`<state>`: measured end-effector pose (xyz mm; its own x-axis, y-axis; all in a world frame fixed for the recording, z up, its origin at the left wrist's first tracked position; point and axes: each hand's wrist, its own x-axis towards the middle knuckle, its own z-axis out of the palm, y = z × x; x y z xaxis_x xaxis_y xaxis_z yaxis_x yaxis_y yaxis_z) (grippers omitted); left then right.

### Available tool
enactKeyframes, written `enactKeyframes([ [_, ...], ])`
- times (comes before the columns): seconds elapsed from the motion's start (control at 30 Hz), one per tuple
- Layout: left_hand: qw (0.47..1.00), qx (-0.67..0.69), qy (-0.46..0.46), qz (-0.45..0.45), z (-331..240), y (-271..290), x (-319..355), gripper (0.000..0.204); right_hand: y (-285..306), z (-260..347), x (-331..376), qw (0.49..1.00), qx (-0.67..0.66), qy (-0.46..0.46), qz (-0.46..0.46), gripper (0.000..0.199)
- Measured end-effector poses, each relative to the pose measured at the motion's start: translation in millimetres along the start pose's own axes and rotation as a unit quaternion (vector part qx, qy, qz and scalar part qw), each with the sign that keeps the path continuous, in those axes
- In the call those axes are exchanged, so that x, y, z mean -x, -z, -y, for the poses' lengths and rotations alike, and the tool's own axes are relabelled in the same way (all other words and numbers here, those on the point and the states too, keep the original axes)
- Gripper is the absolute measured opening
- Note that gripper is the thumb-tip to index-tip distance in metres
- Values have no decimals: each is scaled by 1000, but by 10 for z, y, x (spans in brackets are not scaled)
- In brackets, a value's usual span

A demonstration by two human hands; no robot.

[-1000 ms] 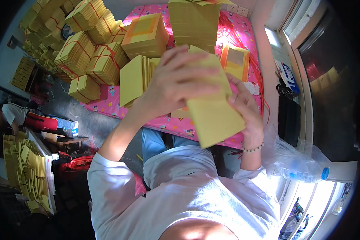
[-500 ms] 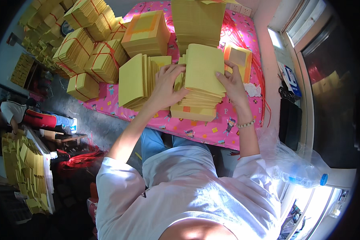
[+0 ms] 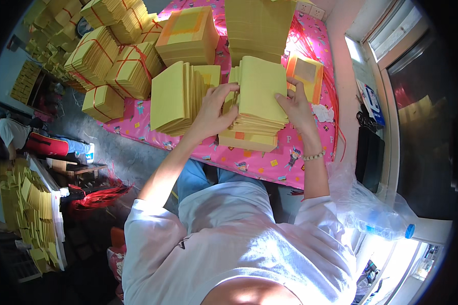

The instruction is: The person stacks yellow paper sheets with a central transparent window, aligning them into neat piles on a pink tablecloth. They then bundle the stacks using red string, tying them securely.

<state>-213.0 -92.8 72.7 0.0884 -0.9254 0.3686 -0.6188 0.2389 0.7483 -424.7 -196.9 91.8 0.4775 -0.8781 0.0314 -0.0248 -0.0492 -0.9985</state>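
Note:
A stack of folded yellow papers (image 3: 263, 86) is upright-facing in front of me on the pink table covering, and I hold it between both hands. My left hand (image 3: 218, 109) grips its left edge, with fingers curled at the upper side and the thumb lower down. Along the right edge, my right hand (image 3: 296, 105) has its thumb on the top sheet and its fingers behind. Below the stack lies a yellow block with an orange mark (image 3: 248, 141). Left of my left hand leans a fanned pile of yellow papers (image 3: 172, 96).
Behind stand a tall yellow paper stack (image 3: 254, 30) and an orange-edged block (image 3: 187, 33). Red-tied bundles (image 3: 135, 68) are heaped at left. Red strings (image 3: 326, 66) run down the table's right side, near a crumpled tissue (image 3: 322, 113). Another person (image 3: 35, 142) sits far left.
Both hands stay on the stack, which has hardly moved against them. The view has shifted slightly; at far left, the other person's arm is in a slightly different place.

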Motion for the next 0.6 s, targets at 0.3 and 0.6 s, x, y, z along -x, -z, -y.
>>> enactKeyframes([
  [0.3, 996, -8, -62, -57, -282, -27, -285, 56, 39, -37, -8, 1000, 2, -1, -2, 49],
  [0.6, 983, -135, -54, 112, -224, 5, -319, 65, 123, 85, 297, 945, 301, 121, -27, 72],
])
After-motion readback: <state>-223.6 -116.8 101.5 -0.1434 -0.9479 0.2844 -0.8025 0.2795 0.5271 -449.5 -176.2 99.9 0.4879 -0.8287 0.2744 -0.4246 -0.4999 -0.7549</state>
